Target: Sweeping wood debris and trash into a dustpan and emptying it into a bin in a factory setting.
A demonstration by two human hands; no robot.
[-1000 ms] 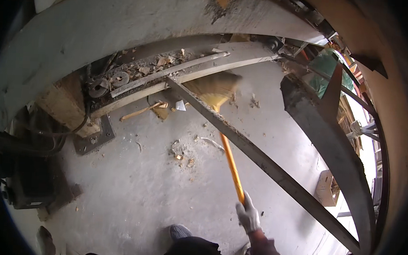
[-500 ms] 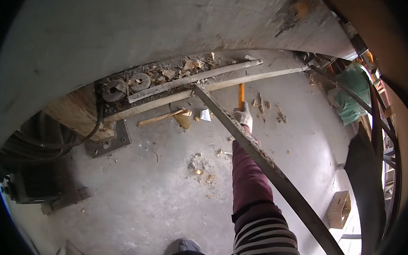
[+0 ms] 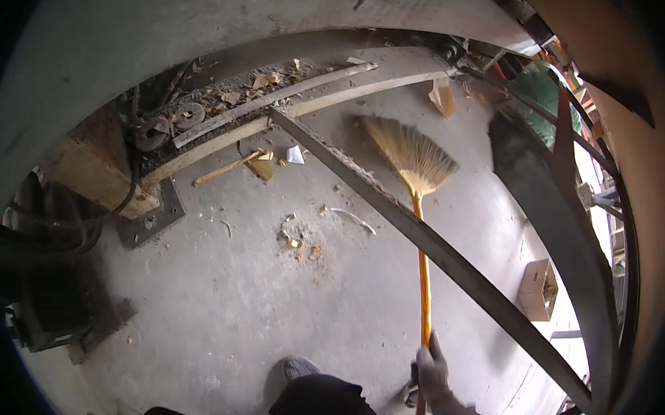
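Note:
My right hand [image 3: 434, 374], in a pale glove, comes in from the lower right. Its fingers are wrapped round the orange handle of a broom [image 3: 424, 287], close to the handle's near end. From there the broom points away from me and passes beneath a slanting metal bar [image 3: 451, 247]. Its fanned straw head [image 3: 414, 155] rests on or just over the grey floor, beyond the bar; the left edge of the bristles is blurred. My left hand is out of view.
A dusty ledge [image 3: 240, 101] with scraps and metal rings runs along the far side. Debris [image 3: 300, 243] and a wooden stick [image 3: 225, 170] lie on the floor. A cardboard box [image 3: 539, 290] stands at right, a dark machine [image 3: 49, 298] at left.
My right hand has drawn back from near the far ledge toward me, bringing the broom along. The broom's straw head now shows. The view has shifted.

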